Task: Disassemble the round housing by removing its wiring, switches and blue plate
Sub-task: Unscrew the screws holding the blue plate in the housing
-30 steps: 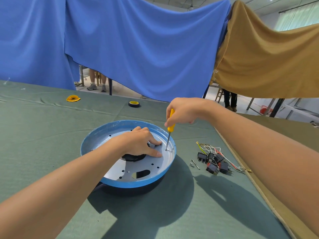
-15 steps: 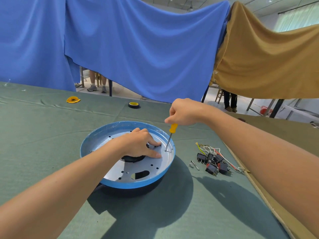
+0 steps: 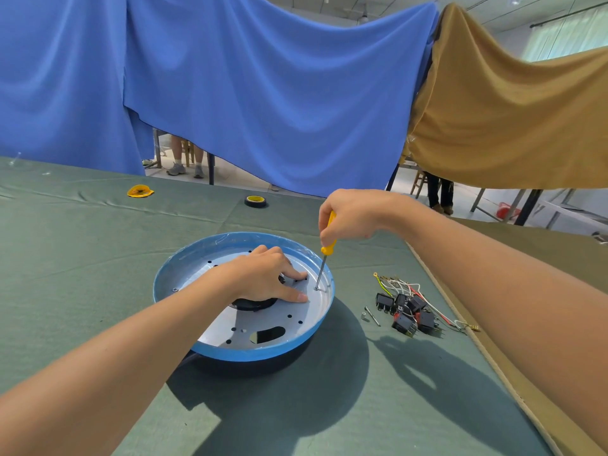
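The round housing (image 3: 263,366) sits on the green table, its blue-rimmed plate (image 3: 184,268) on top with a pale, hole-dotted face. My left hand (image 3: 263,278) presses flat on the plate's middle, covering part of a black hub. My right hand (image 3: 352,215) grips a yellow-handled screwdriver (image 3: 327,248) held nearly upright. Its tip stands on a screw near the plate's right edge. A bundle of wires with black switches (image 3: 408,307) lies on the table to the right of the housing.
A loose screw and small spacer (image 3: 370,315) lie between the housing and the switches. A roll of tape (image 3: 255,201) and a yellow object (image 3: 139,191) sit further back. The table's right edge (image 3: 477,343) runs close to the switches. Blue and tan cloths hang behind.
My right hand has shifted slightly on the screwdriver handle while the tip stays on the same screw. My left hand keeps pressing on the plate.
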Demonstrator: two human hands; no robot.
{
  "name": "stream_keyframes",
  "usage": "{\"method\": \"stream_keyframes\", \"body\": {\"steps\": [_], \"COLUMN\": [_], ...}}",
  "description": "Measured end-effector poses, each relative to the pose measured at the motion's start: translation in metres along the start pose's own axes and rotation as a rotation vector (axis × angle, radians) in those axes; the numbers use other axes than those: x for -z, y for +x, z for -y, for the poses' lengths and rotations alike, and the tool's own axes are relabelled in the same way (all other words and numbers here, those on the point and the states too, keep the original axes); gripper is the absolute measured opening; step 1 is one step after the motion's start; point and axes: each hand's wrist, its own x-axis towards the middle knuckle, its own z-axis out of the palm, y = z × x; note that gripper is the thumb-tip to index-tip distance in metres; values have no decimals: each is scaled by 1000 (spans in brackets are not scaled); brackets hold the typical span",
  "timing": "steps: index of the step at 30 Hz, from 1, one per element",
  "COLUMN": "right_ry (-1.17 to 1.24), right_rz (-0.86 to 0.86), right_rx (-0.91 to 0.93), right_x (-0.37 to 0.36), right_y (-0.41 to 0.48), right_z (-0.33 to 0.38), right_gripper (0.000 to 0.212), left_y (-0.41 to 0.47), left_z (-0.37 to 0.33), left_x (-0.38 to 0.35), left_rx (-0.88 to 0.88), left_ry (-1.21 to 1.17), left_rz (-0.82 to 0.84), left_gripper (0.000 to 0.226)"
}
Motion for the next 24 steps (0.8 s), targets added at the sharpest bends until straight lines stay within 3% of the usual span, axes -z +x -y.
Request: {"method": "stream_keyframes", "body": {"steps": [3,5,8,9,14,19,24], "right_ry": [-90,-81,-36,-15,-50,-27,-80], "right_rz": [-69,-108,-65,-40,-92,-68,-101], "right_rx": [-28,-20,3,1,-45,-5,-34], "right_x": [-3,-4,-3,-2,-4,-2,-4], "right_y": [1,1,1,1,3,1,-1], "right_z": [0,0,1,1,0,2,3], "right_gripper": [58,56,29,29,60,32,56], "left_y": [0,0,0,0,-1,-1,-1], "left_z": [1,1,1,1,0,0,1], "left_x": [0,0,-1,-1,0,0,-1], "left_rx": [-4,-1,0,1,4,6,3], "left_ry": [-1,-5,-8,-8,-1,-4,-6], "left_rz": [3,5,0,0,4,0,-1], "left_gripper": [63,63,63,63,64,64,63]}}
